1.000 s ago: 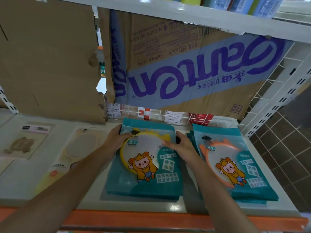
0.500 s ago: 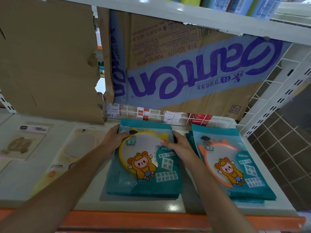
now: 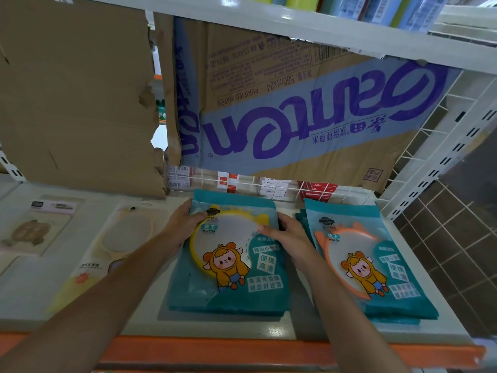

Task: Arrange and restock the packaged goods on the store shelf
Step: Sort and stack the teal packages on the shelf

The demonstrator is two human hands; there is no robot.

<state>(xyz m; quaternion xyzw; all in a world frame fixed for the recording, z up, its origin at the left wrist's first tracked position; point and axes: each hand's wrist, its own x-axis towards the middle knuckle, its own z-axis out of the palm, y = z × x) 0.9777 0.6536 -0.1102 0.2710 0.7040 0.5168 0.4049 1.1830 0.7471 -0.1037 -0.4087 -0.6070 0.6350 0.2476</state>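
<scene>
On the white shelf (image 3: 150,327), well left of the yellow mirror pack (image 3: 231,267), lies a pale mirror card (image 3: 118,238). The left hand (image 3: 183,224) grips that pack's upper left edge, fingers curled round it. The right hand (image 3: 290,235) pinches its right edge, thumb on top. Just right of it, not touching, sits the orange mirror pack (image 3: 368,265).

Two bare human arms, uncovered from the orange metal front lip of the shelf (image 3: 242,351) to the fingertips. Bare left forearm (image 3: 94,300), above the lip's left half: long, slender, narrowing toward the wrist. Left hand (image 3: 183,224), farther beyond the lip: bare, knuckles smooth. Bare right forearm (image 3: 349,305), above the lip's right half: tapering likewise. Right hand (image 3: 290,235): bare, thumb and fingers visible, nails too blurred for detail.
</scene>
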